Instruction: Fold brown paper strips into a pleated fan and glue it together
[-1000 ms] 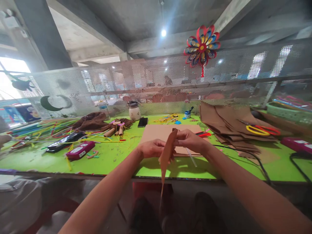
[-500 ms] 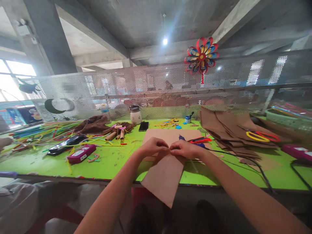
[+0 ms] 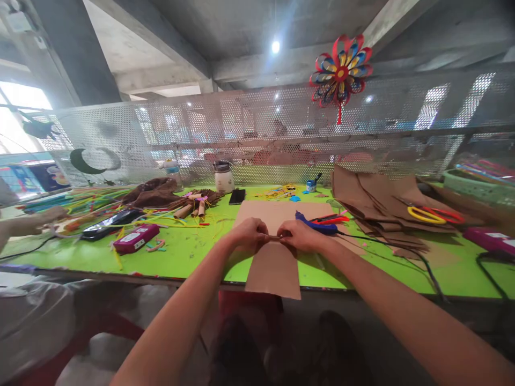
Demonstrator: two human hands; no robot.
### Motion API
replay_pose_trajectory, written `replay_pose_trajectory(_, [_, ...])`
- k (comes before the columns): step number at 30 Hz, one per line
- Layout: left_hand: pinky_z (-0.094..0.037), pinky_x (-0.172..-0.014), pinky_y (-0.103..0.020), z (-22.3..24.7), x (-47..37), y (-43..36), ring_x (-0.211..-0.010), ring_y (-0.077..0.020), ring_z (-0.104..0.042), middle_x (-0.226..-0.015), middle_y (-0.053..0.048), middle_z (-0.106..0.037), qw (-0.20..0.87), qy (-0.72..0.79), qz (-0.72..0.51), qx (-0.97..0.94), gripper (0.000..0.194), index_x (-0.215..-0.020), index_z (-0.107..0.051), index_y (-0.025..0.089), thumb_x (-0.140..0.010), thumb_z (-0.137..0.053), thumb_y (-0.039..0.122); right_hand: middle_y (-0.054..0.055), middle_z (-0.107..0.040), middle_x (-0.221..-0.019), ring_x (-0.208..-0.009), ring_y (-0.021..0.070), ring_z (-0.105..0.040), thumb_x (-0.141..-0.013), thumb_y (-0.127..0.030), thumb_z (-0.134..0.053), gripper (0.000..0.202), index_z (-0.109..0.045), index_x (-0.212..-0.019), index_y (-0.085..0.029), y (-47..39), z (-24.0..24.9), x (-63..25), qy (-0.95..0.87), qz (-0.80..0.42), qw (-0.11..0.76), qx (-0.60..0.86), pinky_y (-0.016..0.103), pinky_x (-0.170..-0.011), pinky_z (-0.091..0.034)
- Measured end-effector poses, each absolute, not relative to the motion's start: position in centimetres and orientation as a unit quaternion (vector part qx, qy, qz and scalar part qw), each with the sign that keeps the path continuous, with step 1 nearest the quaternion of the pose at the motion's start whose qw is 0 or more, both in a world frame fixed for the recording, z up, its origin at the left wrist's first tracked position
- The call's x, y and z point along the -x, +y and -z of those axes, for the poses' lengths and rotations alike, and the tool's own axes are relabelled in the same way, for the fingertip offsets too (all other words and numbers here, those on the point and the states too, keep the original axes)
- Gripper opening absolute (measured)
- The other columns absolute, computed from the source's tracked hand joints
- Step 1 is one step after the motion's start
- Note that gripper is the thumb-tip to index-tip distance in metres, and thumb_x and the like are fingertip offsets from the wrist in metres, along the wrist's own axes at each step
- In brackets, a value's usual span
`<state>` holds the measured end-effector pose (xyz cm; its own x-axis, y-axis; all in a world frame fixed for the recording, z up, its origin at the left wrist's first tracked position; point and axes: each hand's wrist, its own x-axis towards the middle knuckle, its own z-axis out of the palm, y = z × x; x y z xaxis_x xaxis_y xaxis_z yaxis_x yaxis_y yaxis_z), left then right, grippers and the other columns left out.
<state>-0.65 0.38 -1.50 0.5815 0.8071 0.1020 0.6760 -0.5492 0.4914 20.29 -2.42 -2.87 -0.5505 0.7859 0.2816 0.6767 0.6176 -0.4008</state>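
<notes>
Between my two hands is a strip of brown paper [image 3: 274, 271], its far end rolled or folded over and its near end hanging past the table's front edge. My left hand [image 3: 250, 234] pinches the left side of the rolled end. On the right side of that same end, my right hand [image 3: 301, 236] has its fingers closed. Under and beyond both hands lies a flat tan sheet [image 3: 285, 208]. A blue glue gun [image 3: 317, 224] with a black cord rests just past my right hand, beside red-handled tools [image 3: 332, 219].
Stacked brown paper [image 3: 374, 198] with yellow and red scissors [image 3: 432, 215] lies right. Paper rolls [image 3: 189, 206], a phone [image 3: 237, 197], a jar [image 3: 223, 177] and a purple box [image 3: 135, 238] stand left. Another person's hand [image 3: 44, 220] reaches in at far left. Perforated mesh [image 3: 241, 128] rises behind.
The paper strip has turned straighter and flatter, its near end rising towards the table edge. My hands have moved slightly apart along its rolled end. The other person's hand has reached further in.
</notes>
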Motion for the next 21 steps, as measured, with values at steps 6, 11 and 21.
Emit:
replay_pose_trajectory(6, [-0.036, -0.059, -0.024, 1.6, -0.2, 0.3, -0.067, -0.0143, -0.052, -0.075, -0.002, -0.061, 0.176, 0.400, -0.149, -0.887, 0.027, -0.088, -0.069, 0.018, -0.071, -0.062, 0.038, 0.008, -0.067, -0.083, -0.072, 0.0164, -0.058, -0.076, -0.017, -0.060, 0.017, -0.070, -0.090, -0.014, -2.3, 2.9, -20.2, -0.877, -0.096, 0.215, 0.418, 0.024, -0.065, -0.040])
replay_pose_trajectory(11, [-0.035, -0.059, -0.024, 1.9, -0.8, 0.1, -0.068, -0.0148, -0.051, -0.074, -0.002, -0.059, 0.154, 0.380, -0.158, -0.898, 0.025, -0.083, -0.069, 0.017, -0.073, -0.061, 0.039, 0.008, -0.068, -0.081, -0.071, 0.0167, -0.058, -0.077, -0.023, -0.061, 0.014, -0.070, -0.084, -0.014, -1.9, 3.2, -20.0, -0.881, -0.078, 0.203, 0.420, 0.024, -0.062, -0.039])
replay_pose_trajectory(21, [-0.036, -0.059, -0.024, 2.2, -0.6, 0.2, -0.068, -0.0148, -0.052, -0.077, -0.003, -0.060, 0.137, 0.366, -0.155, -0.907, 0.018, -0.082, -0.066, 0.016, -0.075, -0.057, 0.029, 0.009, -0.067, -0.083, -0.075, 0.0185, -0.057, -0.078, -0.016, -0.056, 0.013, -0.068, -0.085, -0.014, -2.4, 2.5, -20.3, -0.898, -0.059, 0.181, 0.396, 0.025, -0.064, -0.038])
